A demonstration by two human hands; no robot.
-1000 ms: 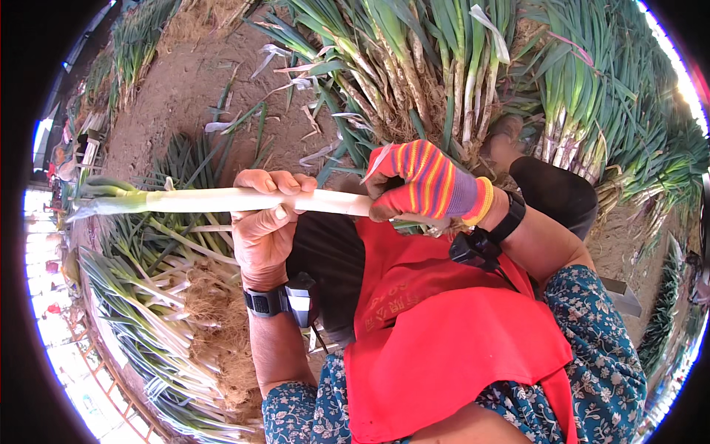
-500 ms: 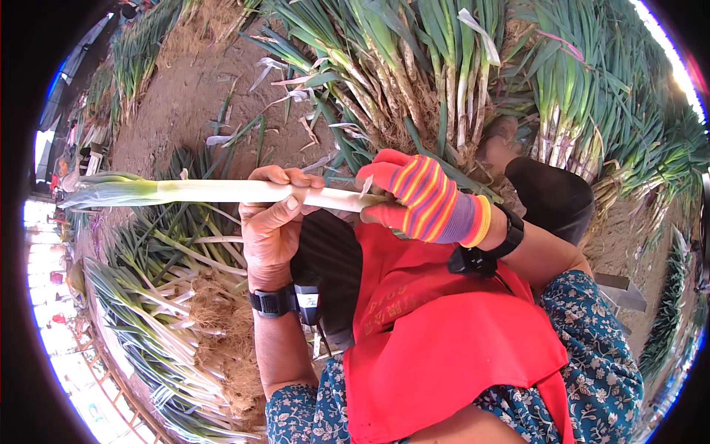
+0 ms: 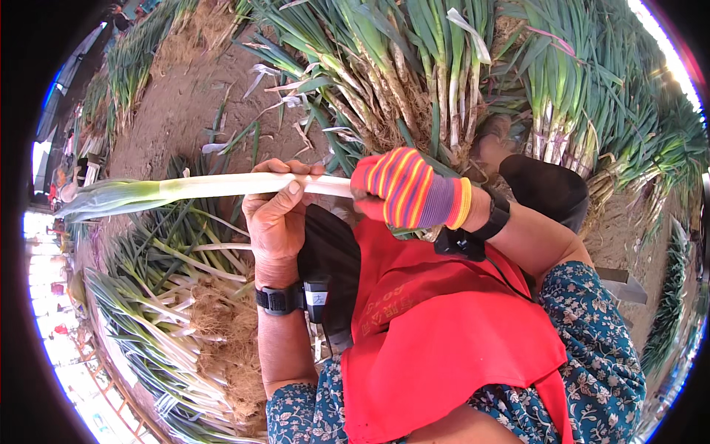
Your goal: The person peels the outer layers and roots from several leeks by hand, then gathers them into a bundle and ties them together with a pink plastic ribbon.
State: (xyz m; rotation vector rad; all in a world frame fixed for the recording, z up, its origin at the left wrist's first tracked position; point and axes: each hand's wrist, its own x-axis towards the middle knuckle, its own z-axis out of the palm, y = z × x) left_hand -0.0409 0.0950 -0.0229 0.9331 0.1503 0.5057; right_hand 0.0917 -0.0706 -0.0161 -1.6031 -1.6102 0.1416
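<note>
A: What's on cam?

B: One long green onion [image 3: 222, 184], approx. level, held out in front of the red apron [image 3: 451, 348], leafy end to the L. My bare L hand [image 3: 274, 216] pinches its white shaft. My R hand [image 3: 410, 189], gloved, is closed round the R end, so that tip's hidden; can't tell how tight.

A: Tips?

B: I'd go light but firm w/ L, shaft straight; any R pull prob. best in line, not sideways, or it may snap.

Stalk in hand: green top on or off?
On: the green top joins the white stalk, left of the bare left hand.
</note>
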